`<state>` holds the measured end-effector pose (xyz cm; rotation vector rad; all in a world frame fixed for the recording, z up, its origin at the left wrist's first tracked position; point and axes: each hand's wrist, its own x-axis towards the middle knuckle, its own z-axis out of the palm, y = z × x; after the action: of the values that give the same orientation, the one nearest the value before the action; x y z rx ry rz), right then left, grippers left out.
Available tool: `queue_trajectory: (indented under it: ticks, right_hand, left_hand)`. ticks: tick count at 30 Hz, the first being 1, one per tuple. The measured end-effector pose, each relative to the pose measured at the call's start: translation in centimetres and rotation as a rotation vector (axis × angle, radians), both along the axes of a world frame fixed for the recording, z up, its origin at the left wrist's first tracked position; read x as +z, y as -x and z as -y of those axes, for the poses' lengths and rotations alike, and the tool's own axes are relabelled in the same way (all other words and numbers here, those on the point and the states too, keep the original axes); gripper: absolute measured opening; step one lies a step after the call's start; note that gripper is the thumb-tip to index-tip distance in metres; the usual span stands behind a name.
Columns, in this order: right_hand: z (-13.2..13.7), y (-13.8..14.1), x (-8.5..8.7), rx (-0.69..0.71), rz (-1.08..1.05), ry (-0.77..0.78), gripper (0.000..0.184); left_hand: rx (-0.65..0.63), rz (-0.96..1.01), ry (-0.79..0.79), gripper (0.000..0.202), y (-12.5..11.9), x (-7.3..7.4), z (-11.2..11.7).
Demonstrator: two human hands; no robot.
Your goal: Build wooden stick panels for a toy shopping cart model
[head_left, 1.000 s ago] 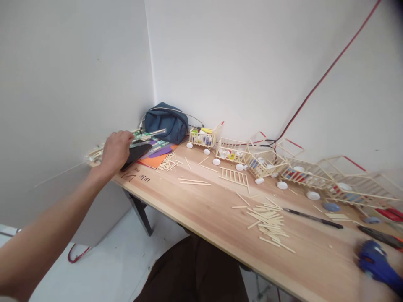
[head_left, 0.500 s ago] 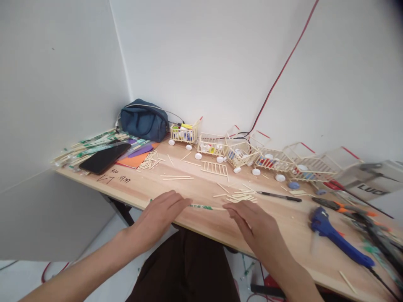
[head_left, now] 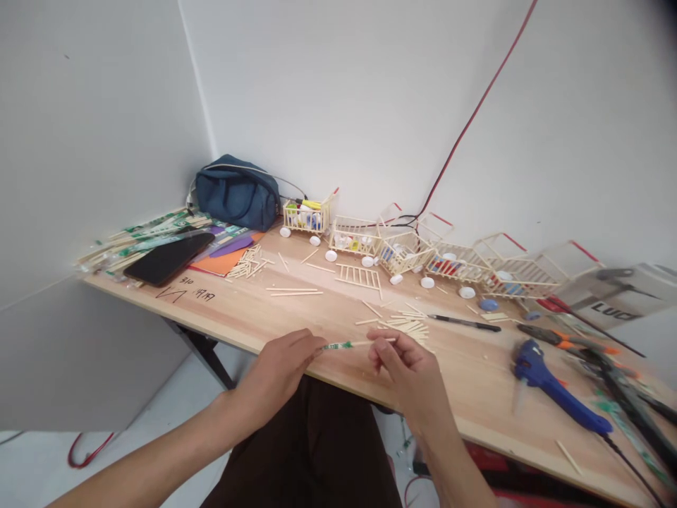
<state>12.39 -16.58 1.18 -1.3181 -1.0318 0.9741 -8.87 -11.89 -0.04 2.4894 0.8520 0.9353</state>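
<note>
Close to the table's front edge, my left hand (head_left: 288, 356) is closed on the green-and-white plastic wrapper (head_left: 337, 346) of a thin wooden chopstick. My right hand (head_left: 407, 363) pinches the bare wooden chopstick (head_left: 362, 343) that sticks out of the wrapper's right end. The chopstick lies nearly level between the two hands. A pile of short cut sticks (head_left: 407, 325) is just beyond my right fingers. A flat ladder-shaped stick frame (head_left: 358, 277) lies further back.
Along the wall stand several small stick-built carts (head_left: 459, 264) with white wheels. At right are a blue glue gun (head_left: 560, 395), pliers (head_left: 560, 337) and a black pen (head_left: 464, 323). A dark phone (head_left: 168, 259), wrapped chopsticks (head_left: 127, 236) and a blue pouch (head_left: 238, 190) occupy the left.
My right hand has turned so its curled fingers show and it pinches the bare stick. My left hand stays on the wrapper. The view has shifted slightly.
</note>
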Motion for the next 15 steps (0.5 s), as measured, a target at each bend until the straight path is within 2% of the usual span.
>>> queue_trajectory:
  ticks: [7, 12, 15]
  right_hand:
    - [0.0, 2.3, -1.4, 0.003, -0.183, 0.073, 0.034]
    - [0.2, 2.2, -1.4, 0.111, 0.022, 0.044, 0.034]
    - [0.6, 1.0, -1.4, 0.067, 0.123, -0.045, 0.032]
  left_hand:
    - [0.004, 0.113, 0.18, 0.025, -1.0, -0.1, 1.2]
    - [-0.01, 0.125, 0.238, 0.026, -1.4, 0.1, 1.6]
    - [-0.019, 0.116, 0.253, 0.022, -1.3, 0.3, 1.6]
